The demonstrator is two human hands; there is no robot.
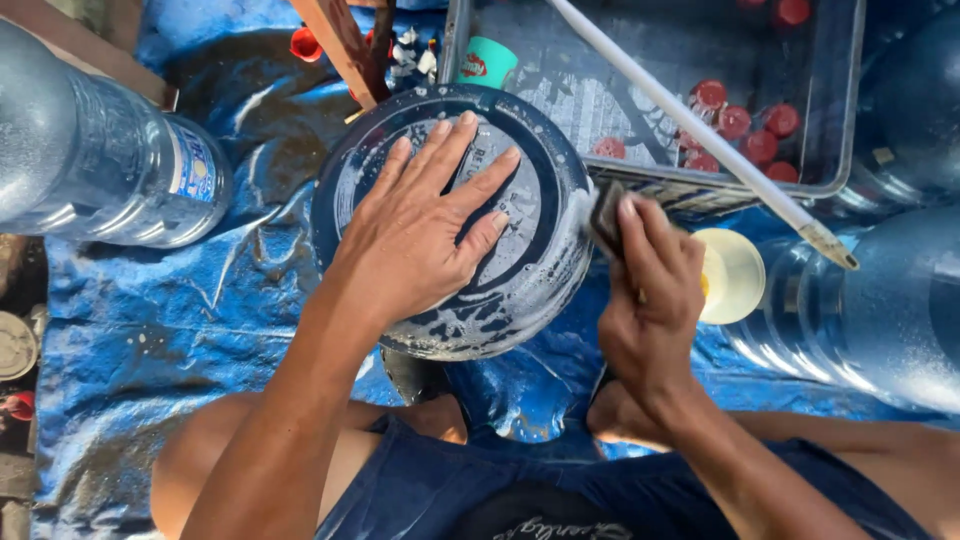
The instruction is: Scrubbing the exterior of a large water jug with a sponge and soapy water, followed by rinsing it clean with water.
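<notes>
Between our knees, on the blue tarp, we see the big water jug standing upside down, its soapy round bottom facing up. Our left hand lies flat on that bottom, fingers spread, gripping nothing. Our right hand is clenched around a dark scrubbing pad pressed against the jug's right edge. Just right of that hand sits a small yellow cup.

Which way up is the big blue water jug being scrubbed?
Upturned: the jug shows its soapy round base under the flat left hand.
</notes>
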